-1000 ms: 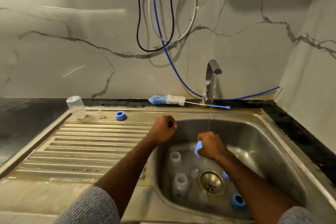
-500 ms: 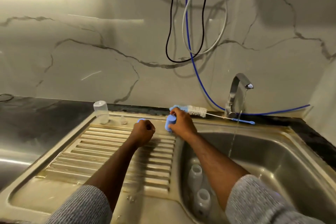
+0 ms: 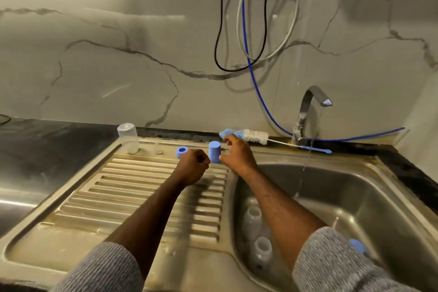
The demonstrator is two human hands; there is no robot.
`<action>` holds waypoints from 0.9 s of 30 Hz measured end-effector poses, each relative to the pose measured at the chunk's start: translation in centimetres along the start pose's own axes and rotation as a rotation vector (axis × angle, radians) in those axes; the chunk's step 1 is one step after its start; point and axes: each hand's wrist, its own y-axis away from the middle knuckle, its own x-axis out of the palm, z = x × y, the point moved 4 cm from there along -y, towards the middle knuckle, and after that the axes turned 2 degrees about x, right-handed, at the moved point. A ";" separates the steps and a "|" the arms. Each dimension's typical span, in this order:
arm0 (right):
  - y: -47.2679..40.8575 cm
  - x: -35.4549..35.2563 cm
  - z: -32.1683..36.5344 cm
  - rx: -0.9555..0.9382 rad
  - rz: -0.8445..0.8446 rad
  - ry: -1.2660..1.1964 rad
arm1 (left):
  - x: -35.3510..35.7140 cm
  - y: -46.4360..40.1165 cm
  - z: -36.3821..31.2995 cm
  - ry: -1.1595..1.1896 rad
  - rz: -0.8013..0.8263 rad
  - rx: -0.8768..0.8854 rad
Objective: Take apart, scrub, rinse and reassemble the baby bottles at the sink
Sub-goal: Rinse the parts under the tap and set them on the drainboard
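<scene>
The right hand [image 3: 238, 157] hangs loose-fingered beside the upright blue cap [image 3: 214, 151] on the drainboard [image 3: 132, 199]. The left hand [image 3: 192, 168] is a fist, its grip closed on nothing visible.

Veined marble wall [image 3: 118, 66], looped cables [image 3: 241, 31] hanging, dark countertop [image 3: 47, 144], bright glare top left.

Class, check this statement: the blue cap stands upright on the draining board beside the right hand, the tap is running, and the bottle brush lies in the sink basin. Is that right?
One detail is wrong. The head view shows the bottle brush on the ledge behind the sink, not in the basin. The blue cap does stand on the draining board beside the right hand, and the tap runs.
</scene>
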 end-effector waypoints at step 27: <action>9.0 -12.8 -17.5 0.645 0.013 -0.134 | 19.6 0.9 -7.9 0.297 0.088 -0.076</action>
